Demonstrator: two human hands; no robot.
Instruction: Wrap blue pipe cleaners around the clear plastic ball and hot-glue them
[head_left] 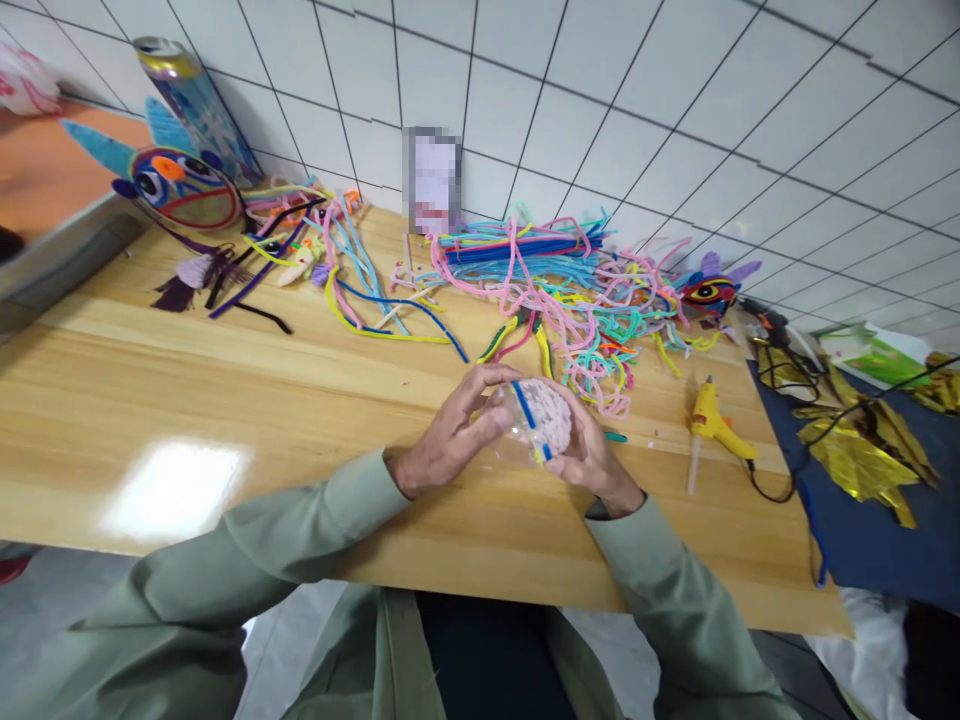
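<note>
Both my hands hold one small object over the wooden table (225, 400). It is a clear plastic piece (517, 440) covered with pink pipe-cleaner weave (551, 415) and a blue pipe cleaner (525, 405) across it. My left hand (450, 435) curls round its left side, fingers bent on top. My right hand (592, 460) cups it from the right and below. A big tangle of coloured pipe cleaners (555, 290) lies just beyond my hands.
A yellow glue gun (712, 425) with a black cord lies to the right. Gold foil (862, 455) rests on a dark blue cloth at the right edge. Pipe-cleaner masks (180, 185), (709, 290) and a tall can (195, 100) stand near the tiled wall.
</note>
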